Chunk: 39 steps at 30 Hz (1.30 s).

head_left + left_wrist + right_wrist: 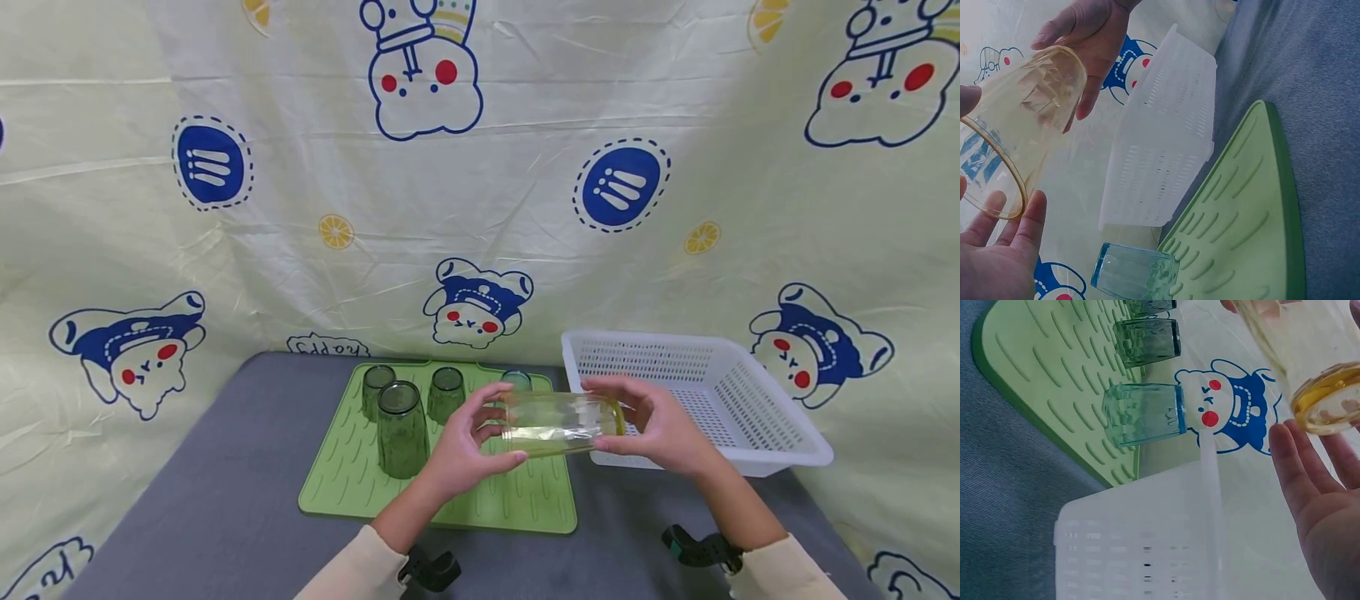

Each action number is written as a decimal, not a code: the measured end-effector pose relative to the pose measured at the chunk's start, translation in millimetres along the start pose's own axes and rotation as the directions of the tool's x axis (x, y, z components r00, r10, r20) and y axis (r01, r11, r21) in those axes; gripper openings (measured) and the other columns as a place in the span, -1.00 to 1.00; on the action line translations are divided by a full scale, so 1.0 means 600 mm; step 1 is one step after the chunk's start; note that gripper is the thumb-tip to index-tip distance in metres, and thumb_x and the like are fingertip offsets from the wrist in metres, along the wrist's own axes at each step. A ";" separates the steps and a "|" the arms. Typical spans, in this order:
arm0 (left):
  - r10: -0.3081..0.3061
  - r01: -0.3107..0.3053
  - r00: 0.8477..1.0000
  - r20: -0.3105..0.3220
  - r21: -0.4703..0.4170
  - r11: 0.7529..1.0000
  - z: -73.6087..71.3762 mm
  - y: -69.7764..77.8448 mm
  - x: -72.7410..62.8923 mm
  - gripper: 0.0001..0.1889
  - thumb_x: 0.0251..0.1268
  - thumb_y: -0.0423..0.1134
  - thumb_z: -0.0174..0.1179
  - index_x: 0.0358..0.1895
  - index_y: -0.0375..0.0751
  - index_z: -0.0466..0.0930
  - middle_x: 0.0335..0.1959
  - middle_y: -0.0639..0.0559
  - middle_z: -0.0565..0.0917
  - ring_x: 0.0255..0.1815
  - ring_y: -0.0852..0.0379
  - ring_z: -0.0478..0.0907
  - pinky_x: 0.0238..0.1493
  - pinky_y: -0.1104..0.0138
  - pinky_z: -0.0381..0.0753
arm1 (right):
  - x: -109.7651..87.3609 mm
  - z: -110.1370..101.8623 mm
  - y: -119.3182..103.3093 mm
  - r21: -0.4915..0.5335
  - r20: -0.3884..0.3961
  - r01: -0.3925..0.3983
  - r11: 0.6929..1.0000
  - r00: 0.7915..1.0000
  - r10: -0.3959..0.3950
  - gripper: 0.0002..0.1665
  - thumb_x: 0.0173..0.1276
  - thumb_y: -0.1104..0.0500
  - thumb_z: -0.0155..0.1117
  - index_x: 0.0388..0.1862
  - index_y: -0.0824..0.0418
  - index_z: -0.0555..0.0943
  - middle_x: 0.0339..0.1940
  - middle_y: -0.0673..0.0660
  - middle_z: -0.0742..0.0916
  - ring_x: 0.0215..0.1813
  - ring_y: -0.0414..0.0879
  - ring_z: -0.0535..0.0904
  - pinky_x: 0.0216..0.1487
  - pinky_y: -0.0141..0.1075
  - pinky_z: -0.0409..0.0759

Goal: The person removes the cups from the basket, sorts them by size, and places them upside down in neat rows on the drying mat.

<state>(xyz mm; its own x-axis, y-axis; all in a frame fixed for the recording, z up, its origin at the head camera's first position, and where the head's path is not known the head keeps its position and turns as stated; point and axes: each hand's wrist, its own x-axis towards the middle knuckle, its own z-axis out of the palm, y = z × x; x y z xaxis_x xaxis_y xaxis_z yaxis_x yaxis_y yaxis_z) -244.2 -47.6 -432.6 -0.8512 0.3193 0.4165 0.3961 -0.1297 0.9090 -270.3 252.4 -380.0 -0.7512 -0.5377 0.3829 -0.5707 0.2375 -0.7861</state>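
Observation:
A clear yellowish drinking glass (562,423) lies sideways in the air between both hands, over the right part of the green drying mat (517,508). My left hand (467,450) holds its open rim end, thumb below and fingers at the far side. At the other end, my right hand (663,427) holds the thick amber base (1329,400) between thumb and fingers. Behind the held glass stands a bluish glass (1135,272) on the mat, partly hidden in the head view. A tall grey-green glass (402,437) stands left of my left hand.
Two shorter dark green glasses, one at the back left (377,392) and one nearer the middle (447,396), stand on the mat. A white perforated basket (780,433) sits right of the mat, beside my right hand. A grey cloth (225,500) covers the table; a printed curtain hangs behind.

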 end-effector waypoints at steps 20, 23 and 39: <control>0.015 -0.015 1.000 -0.021 -0.026 1.000 -0.010 0.003 -0.017 -0.12 0.13 -0.47 0.44 0.54 -0.01 0.26 0.47 -0.17 0.36 0.35 -0.11 0.46 0.32 0.33 0.58 | -0.012 0.019 0.017 0.220 -0.031 -0.061 0.974 0.997 0.069 -0.19 0.14 0.54 0.47 0.40 0.44 0.42 0.26 -0.06 0.64 0.09 -0.12 0.70 -0.06 -0.22 0.79; -0.011 0.010 1.000 -0.028 -0.021 1.000 -0.014 0.001 -0.020 -0.11 0.17 -0.45 0.43 0.56 0.03 0.22 0.51 -0.17 0.30 0.43 -0.18 0.39 0.37 0.31 0.55 | -0.010 0.027 0.018 0.256 -0.040 -0.073 0.964 0.995 0.086 -0.21 0.16 0.53 0.47 0.39 0.44 0.42 0.24 -0.07 0.65 0.08 -0.12 0.72 -0.09 -0.22 0.80; -0.049 0.059 0.998 -0.043 0.255 0.965 -0.037 -0.003 -0.067 -0.13 0.31 -0.29 0.40 0.61 0.06 0.13 0.48 -0.03 0.37 0.45 -0.10 0.43 0.41 0.09 0.53 | 0.006 0.053 0.012 0.216 -0.131 -0.123 0.969 0.979 0.154 -0.24 0.13 0.45 0.54 0.33 0.40 0.49 0.14 -0.07 0.69 0.05 -0.15 0.75 -0.03 -0.26 0.78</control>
<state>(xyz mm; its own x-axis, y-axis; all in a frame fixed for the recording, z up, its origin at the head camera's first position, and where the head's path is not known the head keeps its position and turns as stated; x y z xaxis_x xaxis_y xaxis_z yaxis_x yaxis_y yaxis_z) -218.4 -81.1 -450.7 -0.8838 0.2842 0.3716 0.4203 0.1332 0.8976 -266.1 226.4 -399.7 -0.8670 -0.3839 0.3177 -0.3884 0.1214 -0.9134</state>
